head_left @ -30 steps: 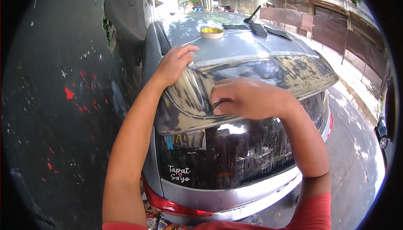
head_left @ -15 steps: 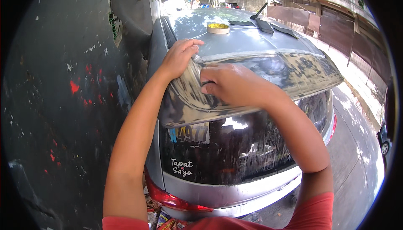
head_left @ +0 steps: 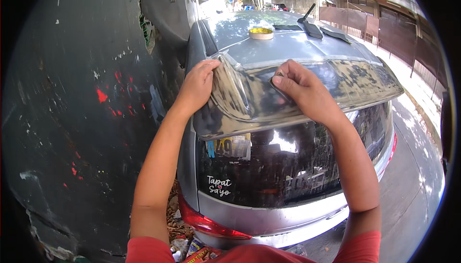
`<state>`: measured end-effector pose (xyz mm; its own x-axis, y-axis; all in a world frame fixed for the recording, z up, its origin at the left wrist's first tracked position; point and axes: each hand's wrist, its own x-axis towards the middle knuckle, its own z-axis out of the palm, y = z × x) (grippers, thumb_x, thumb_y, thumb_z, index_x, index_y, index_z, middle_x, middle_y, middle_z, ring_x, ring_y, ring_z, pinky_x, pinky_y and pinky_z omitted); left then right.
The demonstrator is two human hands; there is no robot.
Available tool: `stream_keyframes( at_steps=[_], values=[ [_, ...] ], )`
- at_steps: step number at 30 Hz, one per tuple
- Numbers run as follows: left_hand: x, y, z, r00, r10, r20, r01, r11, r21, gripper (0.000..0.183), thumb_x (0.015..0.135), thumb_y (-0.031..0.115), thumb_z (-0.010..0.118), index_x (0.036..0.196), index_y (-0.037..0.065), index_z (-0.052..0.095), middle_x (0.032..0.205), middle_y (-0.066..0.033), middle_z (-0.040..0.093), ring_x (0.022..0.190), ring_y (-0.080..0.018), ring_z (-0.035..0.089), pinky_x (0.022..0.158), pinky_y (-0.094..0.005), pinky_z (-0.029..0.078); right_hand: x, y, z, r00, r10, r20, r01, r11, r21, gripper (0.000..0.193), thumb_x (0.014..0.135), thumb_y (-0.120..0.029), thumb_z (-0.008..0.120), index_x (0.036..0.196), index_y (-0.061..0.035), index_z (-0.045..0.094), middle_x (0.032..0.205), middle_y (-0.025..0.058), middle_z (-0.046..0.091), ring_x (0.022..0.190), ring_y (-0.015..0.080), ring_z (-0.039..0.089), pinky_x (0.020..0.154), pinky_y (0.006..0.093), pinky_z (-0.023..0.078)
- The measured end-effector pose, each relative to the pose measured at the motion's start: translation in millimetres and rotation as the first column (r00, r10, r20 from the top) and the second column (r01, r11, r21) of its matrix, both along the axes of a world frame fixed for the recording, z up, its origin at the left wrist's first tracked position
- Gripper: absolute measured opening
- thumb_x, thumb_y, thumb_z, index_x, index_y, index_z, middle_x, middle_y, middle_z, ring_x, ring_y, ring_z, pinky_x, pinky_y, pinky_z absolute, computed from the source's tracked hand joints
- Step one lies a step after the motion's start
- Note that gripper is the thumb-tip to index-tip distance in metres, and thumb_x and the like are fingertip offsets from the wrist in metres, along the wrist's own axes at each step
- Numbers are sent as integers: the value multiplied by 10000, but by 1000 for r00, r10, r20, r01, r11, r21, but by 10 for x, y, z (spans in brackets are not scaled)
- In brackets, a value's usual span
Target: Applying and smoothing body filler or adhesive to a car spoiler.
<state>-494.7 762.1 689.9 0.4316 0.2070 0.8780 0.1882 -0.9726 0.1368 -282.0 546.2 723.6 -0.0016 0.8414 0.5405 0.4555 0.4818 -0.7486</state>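
Observation:
A rear spoiler [head_left: 360, 81], rubbed to tan and black patches, juts out above the back window of a silver car. My left hand [head_left: 198, 84] lies over its left corner, fingers stretched along the raised edge, holding nothing. Over the spoiler's middle-left part, my right hand [head_left: 308, 92] pinches a small dark piece of sandpaper [head_left: 278, 77] between thumb and fingers. Most of that piece is hidden by the fingers. Pale masking tape [head_left: 307, 63] runs along the seam between spoiler and roof.
A tape roll [head_left: 260, 34] sits on the car roof [head_left: 230, 37], with a black antenna and dark flat pieces [head_left: 313, 29] farther right. A dark paint-spattered wall [head_left: 96, 133] stands close at the left. The rear window [head_left: 269, 176] lies below the spoiler; litter is on the ground.
My right hand has moved right, off the spoiler's left curved part, and lifted its fingers upward. My left hand has slid slightly down the corner. The view has shifted a little left.

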Motion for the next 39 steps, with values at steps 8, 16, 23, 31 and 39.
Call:
stream_keyframes(
  at_steps=[8,16,23,31,39],
  values=[
    [155,519,482,938,110,-330,-105,994,32,312,931,69,466,1160,-6,663,1184,-174,644,1142,-319,606,1022,-363,447,61,2,-9,995,-29,-99,32,999,27,224,1017,-238,587,973,-23,546,817,-14,540,706,68,527,635,241,436],
    [283,651,689,896,142,-420,-186,980,-65,308,891,50,469,1078,-4,708,1075,-207,681,1048,-361,643,959,-390,488,89,-2,2,989,-65,-136,67,998,12,254,1006,-261,595,1014,-8,572,865,0,550,766,67,531,709,267,543],
    [273,378,664,876,85,-475,-15,989,148,291,841,-62,498,1017,26,713,1065,-155,677,1022,-351,632,919,-377,499,143,53,-38,983,-36,-182,43,998,37,262,1002,-273,599,1008,-12,576,865,4,568,753,70,550,682,259,533],
    [185,142,518,878,165,-449,-45,963,266,302,867,-31,496,1061,66,707,1128,-91,671,1108,-311,600,959,-385,483,155,83,-49,979,-14,-204,23,999,39,252,1009,-265,584,1023,-14,571,849,8,587,737,93,605,635,244,491],
    [207,58,630,853,142,-502,-3,964,268,261,862,-7,506,1009,75,705,1070,-78,676,1074,-304,588,946,-373,478,150,40,-36,971,-32,-237,41,998,36,249,1009,-261,583,1016,-12,570,856,7,572,733,90,588,665,251,518]
  ],
)
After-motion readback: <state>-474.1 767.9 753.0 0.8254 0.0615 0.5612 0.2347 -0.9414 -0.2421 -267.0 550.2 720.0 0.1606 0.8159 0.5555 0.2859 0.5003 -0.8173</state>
